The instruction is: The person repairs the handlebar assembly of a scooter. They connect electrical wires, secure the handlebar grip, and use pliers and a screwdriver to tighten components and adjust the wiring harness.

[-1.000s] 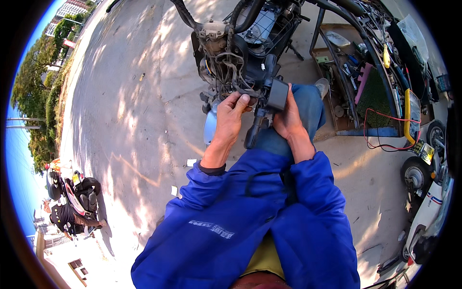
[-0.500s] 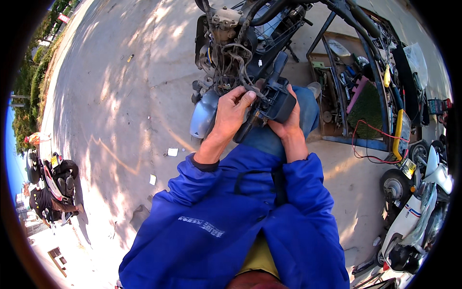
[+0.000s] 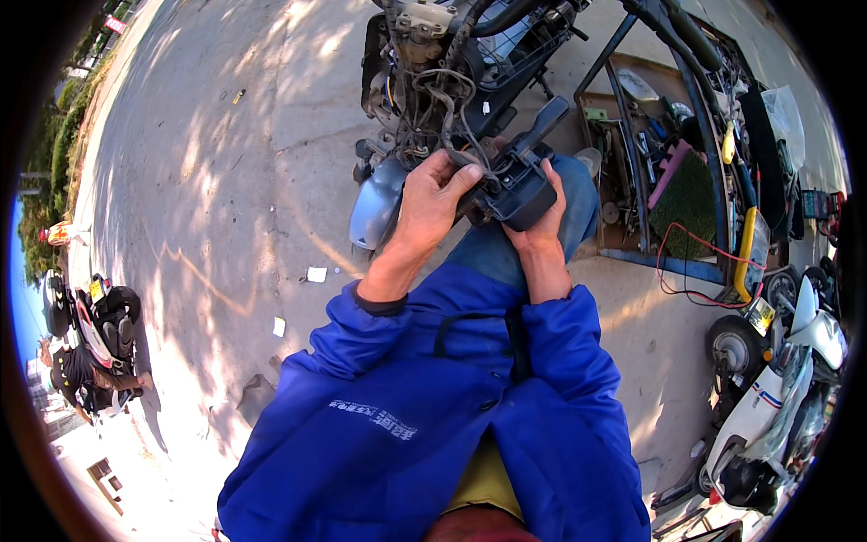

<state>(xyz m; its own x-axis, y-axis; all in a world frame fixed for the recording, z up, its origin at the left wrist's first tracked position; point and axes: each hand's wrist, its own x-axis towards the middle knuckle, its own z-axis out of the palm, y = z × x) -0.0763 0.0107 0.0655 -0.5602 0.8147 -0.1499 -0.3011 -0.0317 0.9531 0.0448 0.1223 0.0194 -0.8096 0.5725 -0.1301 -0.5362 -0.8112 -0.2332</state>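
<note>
My right hand is closed around a black handlebar control unit with a boxy housing and a flat lever pointing up and away. Its fingers wrap the right side and underside of the housing. At the unit's left side my left hand is closed, thumb and forefinger pinching dark wires that run to it. The exact pinch point is partly hidden by the thumb. Beyond my hands stands a stripped motorbike front with a tangle of loose wiring. A silver-blue rounded cover sits left of my left hand.
To the right stands a metal-framed cart full of tools, with red and black cables hanging off it. White scooters are parked at the lower right. Another motorbike and a person crouching beside it are far left.
The control unit has turned in my hands, its lever swinging to the right. The rubber grip at its lower left has gone mostly out of sight. My left hand still pinches at the wires.
</note>
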